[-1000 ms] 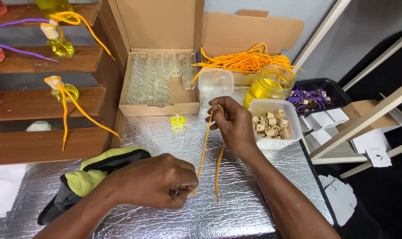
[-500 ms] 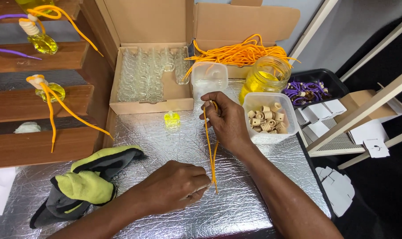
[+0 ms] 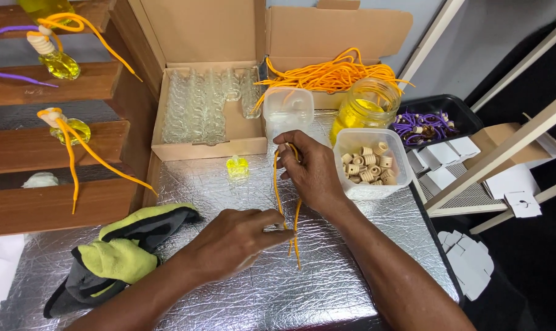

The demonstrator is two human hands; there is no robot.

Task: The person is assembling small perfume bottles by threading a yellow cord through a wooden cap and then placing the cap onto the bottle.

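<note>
Tub (image 3: pixel 351 142): wooden beads (image 3: pixel 366 165) | jar (image 3: pixel 366 109): yellow liquid | box (image 3: pixel 167 132): glass bottles (image 3: pixel 201 104)

Bright, even light; foil tabletop (image 3: pixel 327 288) glares, pic sharp, slight edge warp.

1. Both forearms were bare up to the lower edge of the view; no sleeve showed on either.
2. The left hand (image 3: pixel 232 242) wore no glove, ring or watch.
3. The right hand (image 3: pixel 311 171) was likewise bare, with no band at the wrist.
</note>
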